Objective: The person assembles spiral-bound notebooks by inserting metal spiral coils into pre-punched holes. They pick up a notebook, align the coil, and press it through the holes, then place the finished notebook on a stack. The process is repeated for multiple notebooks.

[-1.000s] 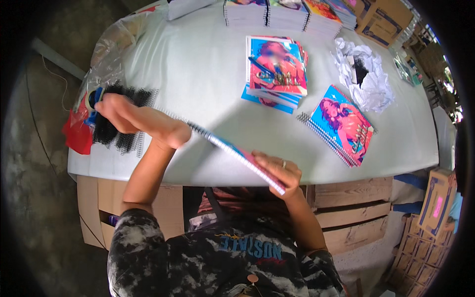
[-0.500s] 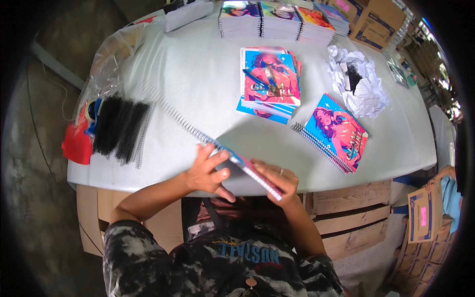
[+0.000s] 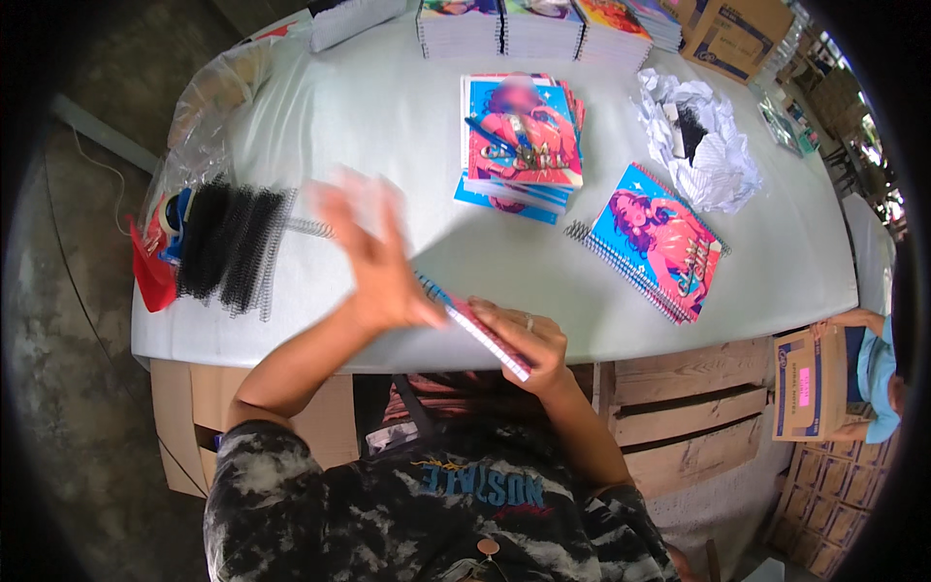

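My right hand (image 3: pixel 529 341) grips a notebook (image 3: pixel 490 346) tilted on edge at the table's near side, its punched edge facing up. A loose wire coil (image 3: pixel 312 228) stretches leftward from the notebook's far end, partly hidden behind my left hand (image 3: pixel 369 262). That hand is open, fingers spread and blurred, just beyond the notebook; whether it touches the coil I cannot tell. A heap of black spiral coils (image 3: pixel 233 250) lies to its left. Right of my hands, coil-bound notebooks (image 3: pixel 659 242) with pink and blue covers rest together, coil ends sticking out.
A stack of pink-and-blue notebooks (image 3: pixel 524 136) stands mid-table, a pen on top. Taller notebook stacks (image 3: pixel 543 34) and a cardboard box (image 3: pixel 737 39) line the far edge. Crumpled paper (image 3: pixel 722 175) lies at right. Beyond the table's right side, a person holds a carton (image 3: pixel 810 383).
My left hand has swung away from the notebook, farther out and to the left, fingers spreading. The right hand keeps the notebook, shifted slightly left. The person at right has moved the carton closer.
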`<state>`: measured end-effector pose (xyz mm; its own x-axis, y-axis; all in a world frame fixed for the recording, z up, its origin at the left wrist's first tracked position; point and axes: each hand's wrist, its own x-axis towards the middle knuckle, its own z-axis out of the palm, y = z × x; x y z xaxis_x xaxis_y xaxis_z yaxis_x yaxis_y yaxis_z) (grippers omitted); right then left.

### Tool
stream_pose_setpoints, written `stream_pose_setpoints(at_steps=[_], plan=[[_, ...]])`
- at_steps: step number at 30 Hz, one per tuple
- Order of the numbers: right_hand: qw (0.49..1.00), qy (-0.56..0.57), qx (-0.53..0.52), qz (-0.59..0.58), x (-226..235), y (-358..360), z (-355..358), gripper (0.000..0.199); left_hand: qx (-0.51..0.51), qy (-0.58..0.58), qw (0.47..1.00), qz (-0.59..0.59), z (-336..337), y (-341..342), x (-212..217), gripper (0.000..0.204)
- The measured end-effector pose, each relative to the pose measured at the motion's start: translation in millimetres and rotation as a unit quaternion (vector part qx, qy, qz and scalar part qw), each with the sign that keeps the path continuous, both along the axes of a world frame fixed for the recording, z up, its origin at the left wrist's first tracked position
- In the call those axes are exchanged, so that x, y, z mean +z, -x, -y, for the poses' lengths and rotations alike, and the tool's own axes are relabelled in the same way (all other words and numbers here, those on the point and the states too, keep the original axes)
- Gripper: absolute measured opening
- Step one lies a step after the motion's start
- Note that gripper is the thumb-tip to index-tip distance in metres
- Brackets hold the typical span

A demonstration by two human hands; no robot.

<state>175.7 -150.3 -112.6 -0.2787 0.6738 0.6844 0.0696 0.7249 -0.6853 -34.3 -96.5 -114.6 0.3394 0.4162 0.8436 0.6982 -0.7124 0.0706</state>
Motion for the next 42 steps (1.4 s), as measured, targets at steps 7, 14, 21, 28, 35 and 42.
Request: stream_pose_setpoints(at_steps=[7,14,21,28,35,42], plan=[[1.000,-0.015,0.000,0.011,-1.9,3.8,2.1,0.034,-0.026,-0.180,0.982,0.060,-2.6,-10.8,35.6,0.114],[0.999,-0.009,-0.046,-0.008,-11.8,-0.7,0.7,0.037,-0.054,-0.068,0.993,-0.077,42.6,-3.8,-19.1,0.108],[0.997,-0.004,-0.071,-0.019,-9.8,4.6,-3.9,0.043,-0.143,0.050,0.983,-0.105,49.4,-23.1,-47.7,0.123],[0.999,-0.027,-0.031,0.015,-5.3,8.1,-0.4,0.046,-0.027,-0.061,0.998,-0.001,7.2,-37.9,29.8,0.107],[0.999,-0.035,-0.035,0.008,-4.7,0.3,-4.0,0.041,-0.035,-0.109,0.993,-0.042,12.8,-29.0,25.5,0.108],[0.998,-0.014,-0.057,-0.012,-1.3,-3.8,-8.7,0.042,-0.219,-0.071,0.964,-0.130,49.3,-41.5,-10.2,0.099]])
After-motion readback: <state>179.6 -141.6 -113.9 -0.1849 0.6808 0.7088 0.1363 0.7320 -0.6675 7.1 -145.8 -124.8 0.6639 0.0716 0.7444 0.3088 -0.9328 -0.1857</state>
